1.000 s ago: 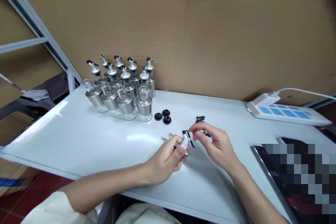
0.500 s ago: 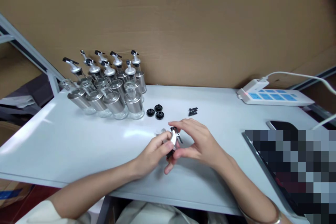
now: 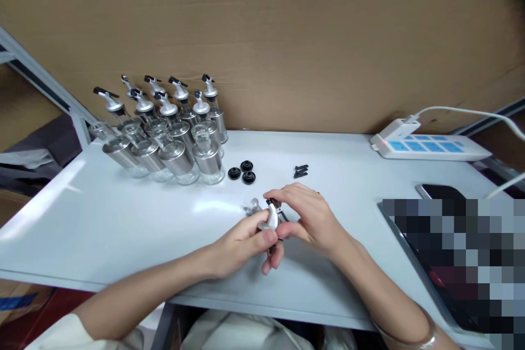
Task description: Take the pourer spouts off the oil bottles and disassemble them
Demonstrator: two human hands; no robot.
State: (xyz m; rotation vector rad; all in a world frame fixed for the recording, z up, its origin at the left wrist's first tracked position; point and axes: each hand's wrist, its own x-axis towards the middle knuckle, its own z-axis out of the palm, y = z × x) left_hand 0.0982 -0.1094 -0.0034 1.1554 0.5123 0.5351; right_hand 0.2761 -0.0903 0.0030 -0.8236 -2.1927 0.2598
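Cardboard backing [image 3: 287, 38]: brown, upright, behind the table.
White table [image 3: 123, 229]: bears the items below.
Forearms, two: left forearm [image 3: 143, 287] slants in from lower left, right forearm [image 3: 377, 290] from lower right, converging near the table's centre.
Dark flat device [image 3: 404, 238]: right side, surface largely pixelated.
Power strip [image 3: 426, 146]: white, blue sockets, white plug inserted; far right.
Spouted bottles [image 3: 180, 131], eight: glass with metal bands, left rear.
Open-necked bottles [image 3: 177, 158], four: front row, same cluster.
Left hand [image 3: 238, 243]: closed around a silver spout, thumb laid on top, fingers curled beneath.
Right hand [image 3: 309, 213]: arched, index finger extended to the spout's black tip, thumb lower at its side; firmness of grip cannot be told. Hands together at the one piece.
Silver spout [image 3: 272, 219]: between both hands, nozzle upward, partly covered by fingers.
Grey piece [image 3: 254, 206]: just beyond left fingers, indistinct.
Black discs [image 3: 248, 177], three: clustered right of the bottles.
Black levers [image 3: 301, 174], three: side by side beyond the right hand.
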